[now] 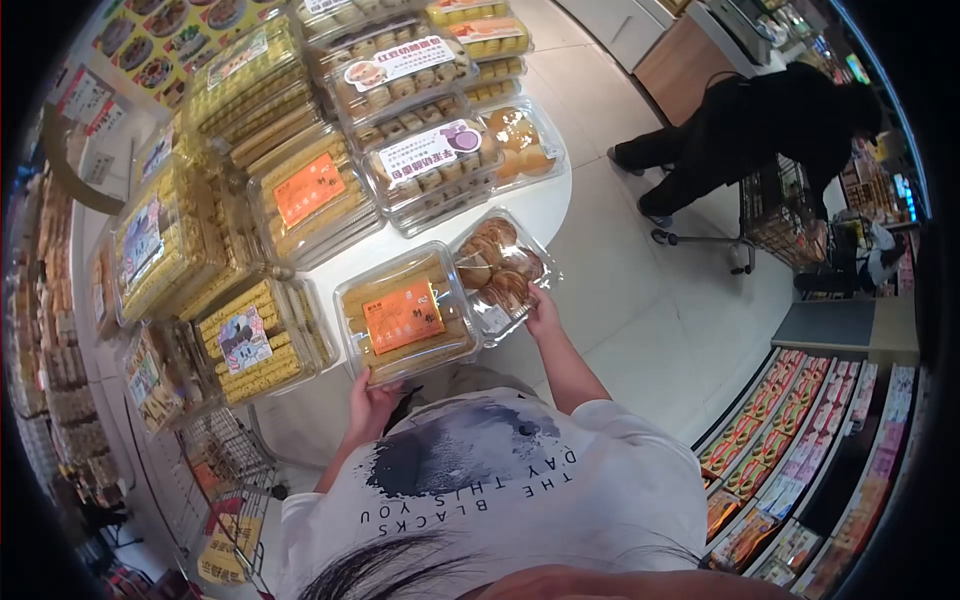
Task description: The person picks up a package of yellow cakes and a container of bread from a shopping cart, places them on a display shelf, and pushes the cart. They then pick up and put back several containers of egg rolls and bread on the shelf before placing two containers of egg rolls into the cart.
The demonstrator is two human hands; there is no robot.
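A clear plastic box of long golden pastry sticks (pixel 403 314) with an orange label is in front of my body, near the edge of the white table (pixel 350 263). My left hand (pixel 374 402) is closed on its near edge, fingers at the lower left corner. To the right, my right hand (pixel 543 312) grips the lower right corner of a clear-wrapped tray of round brown pastries (pixel 497 268). That tray is tilted, and its left side lies against the box. Behind the two packs, a stack of boxed filled breads (pixel 430 165) carries a white label.
Stacked boxes of yellow pastry sticks (pixel 165 245) crowd the table's left side. A wire shopping cart (pixel 215 480) stands at lower left. On the right, a person in black (pixel 770 125) leans by another cart (pixel 780 215); shelves of packaged goods (pixel 770 420) line the lower right.
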